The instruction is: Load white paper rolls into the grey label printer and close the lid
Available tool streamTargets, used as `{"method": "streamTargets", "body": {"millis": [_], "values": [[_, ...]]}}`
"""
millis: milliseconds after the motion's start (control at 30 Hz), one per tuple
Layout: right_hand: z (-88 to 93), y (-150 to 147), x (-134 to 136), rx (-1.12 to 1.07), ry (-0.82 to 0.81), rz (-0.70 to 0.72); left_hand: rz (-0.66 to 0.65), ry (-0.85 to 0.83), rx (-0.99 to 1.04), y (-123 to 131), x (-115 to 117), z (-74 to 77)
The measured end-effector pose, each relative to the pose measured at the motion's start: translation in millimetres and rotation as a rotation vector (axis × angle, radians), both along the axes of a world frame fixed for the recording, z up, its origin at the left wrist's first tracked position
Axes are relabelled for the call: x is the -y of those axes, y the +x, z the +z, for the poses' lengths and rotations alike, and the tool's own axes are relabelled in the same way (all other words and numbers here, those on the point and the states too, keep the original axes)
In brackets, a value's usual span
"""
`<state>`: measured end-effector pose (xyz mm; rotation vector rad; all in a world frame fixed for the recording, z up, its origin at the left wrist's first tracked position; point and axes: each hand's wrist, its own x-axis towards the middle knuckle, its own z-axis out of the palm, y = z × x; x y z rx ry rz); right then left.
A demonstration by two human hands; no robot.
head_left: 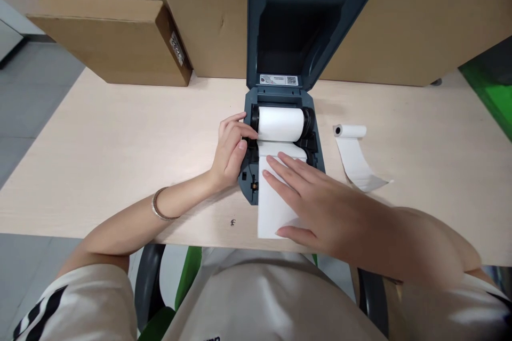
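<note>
Paper roll (280, 123) sits across the bay of an open label printer (245, 187), whose lid (288, 10) stands raised behind it. A white strip (271, 208) runs from the roll over the printer's front edge and onto the worktop (120, 160). The left hand (230, 152), a bracelet (159, 209) at its wrist, is curled against the black holder at the roll's left end, fingertips touching it; whether they actually pinch it I cannot tell. The right hand (320, 208) lies flat and spread on the strip, fingers straight, pressing it down and gripping nothing. Just right of the printer, apart from it, a smaller roll (351, 131) lies on the worktop with its tail unwound toward the person. Cardboard boxes (112, 37) stand along the back.
</note>
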<state>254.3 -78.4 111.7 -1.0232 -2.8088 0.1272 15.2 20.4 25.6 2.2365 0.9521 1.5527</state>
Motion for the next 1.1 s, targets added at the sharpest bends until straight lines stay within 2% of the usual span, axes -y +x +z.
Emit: {"method": "streamTargets", "body": {"millis": [100,167,233,300,367,533,633,800,933,1100], "values": [[37.2,19,-18,-0.043,-0.023,0.053,0.023,-0.004,0.01,1,-1,-3.9],[65.7,37,-38,-0.073,-0.051,-0.016,0.039,0.014,0.041,1,-2,-6.9],[86.9,53,-60,-0.09,-0.071,-0.246,0.039,0.054,0.077,0,-3,-8.7],[95.9,63,-79,-0.117,-0.06,-0.448,0.015,0.102,0.077,-2,-4,-8.1],[94.2,64,-92,-0.149,-0.059,-0.518,-0.025,0.147,0.031,-4,-3,-5.4],[77.5,50,-94,-0.117,-0.165,-0.35,-0.175,0.259,-0.088,-10,1,4.5],[73.6,44,-89,-0.097,-0.156,-0.344,-0.265,0.26,-0.092,-10,1,8.7],[71.8,37,-83,-0.028,-0.164,-0.268,-0.302,0.285,-0.106,-9,-1,13.8],[71.7,35,-77,-0.005,-0.188,-0.179,-0.271,0.356,-0.162,-8,-2,16.6],[71.3,42,-73,-0.014,-0.176,-0.151,-0.289,0.367,-0.167,-8,-4,16.4]]}}
